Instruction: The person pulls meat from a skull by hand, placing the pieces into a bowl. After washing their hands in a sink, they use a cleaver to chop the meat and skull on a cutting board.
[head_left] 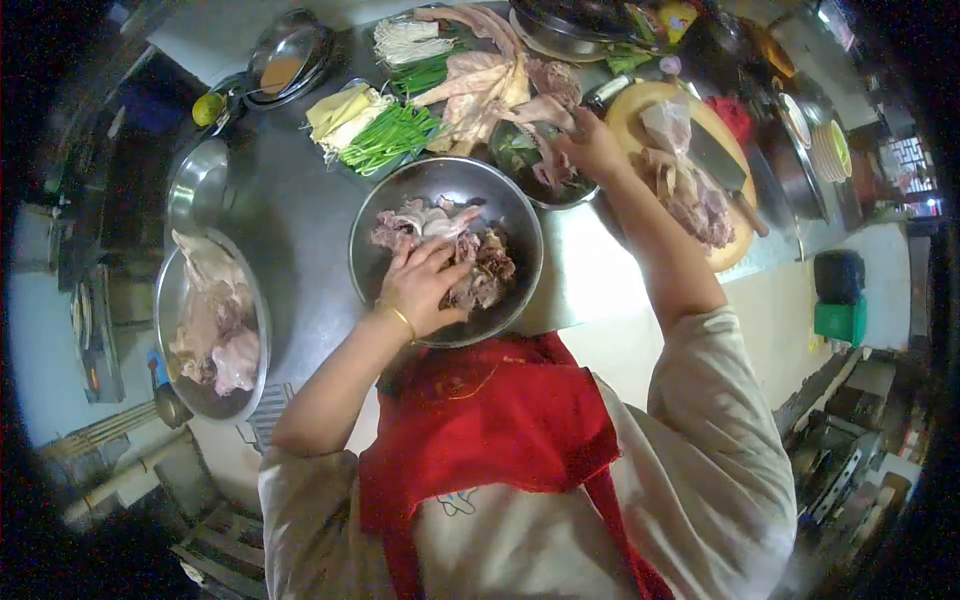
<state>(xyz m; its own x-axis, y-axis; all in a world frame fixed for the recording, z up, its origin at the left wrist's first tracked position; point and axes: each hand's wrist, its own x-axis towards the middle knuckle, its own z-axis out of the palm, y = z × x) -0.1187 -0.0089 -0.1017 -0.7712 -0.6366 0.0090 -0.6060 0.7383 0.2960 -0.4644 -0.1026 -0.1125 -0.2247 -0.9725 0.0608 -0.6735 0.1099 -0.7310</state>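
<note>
My left hand (428, 285) rests with its fingers spread on chopped meat pieces (487, 272) inside a large metal bowl (520, 205). Up and to the right, my right hand (592, 148) has its fingers closed round a pale piece of meat (545, 112), above a smaller metal bowl (562, 205). Some meat and green leaves lie in that smaller bowl. Beside it is a plucked whole bird (475, 88) with its long neck curving away. My right fingertips are partly hidden by the hand itself.
A round cutting board (625, 115) at the right carries a cleaver (718, 165), a plastic bag (668, 128) and raw meat (695, 208). Chives (388, 140) and white enoki mushrooms (410, 42) lie behind the bowl. A basin (262, 300) with large meat pieces stands at the left.
</note>
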